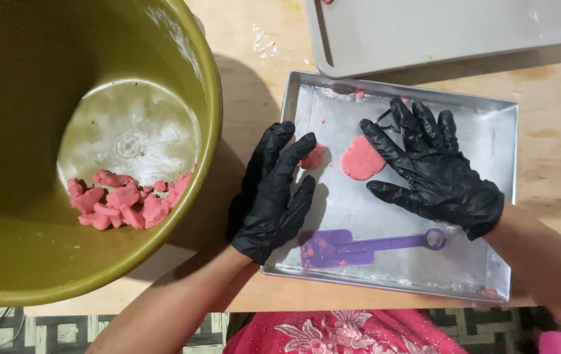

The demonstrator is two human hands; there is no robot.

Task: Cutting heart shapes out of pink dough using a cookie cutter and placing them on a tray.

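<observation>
Pressing pink dough on a metal tray, both hands gloved

Left hand (pixel 272 193) in a black glove lies flat on the left rim of the metal tray (pixel 490 196), fingers spread, gripping nothing; fingertips touch a small pink dough lump (pixel 312 157). Right hand (pixel 435 170), also black-gloved, is spread wide and flat on the tray floor, holding nothing; thumb and forefinger rest against the flattened pink dough piece (pixel 360 159). That piece sits in the upper middle of the tray, between the hands, roughly round, no clear long axis. Purple spatula (pixel 359 246) lies on the tray nearer the person, long axis nearly left-right, blade to the left, ring end to the right, slightly raised toward the right. Olive-green bowl (pixel 5 98) stands left on the bench (pixel 556 131), pink dough chunks (pixel 126 200) at its bottom. Grey tray (pixel 457 26) sits beyond the metal tray.
</observation>
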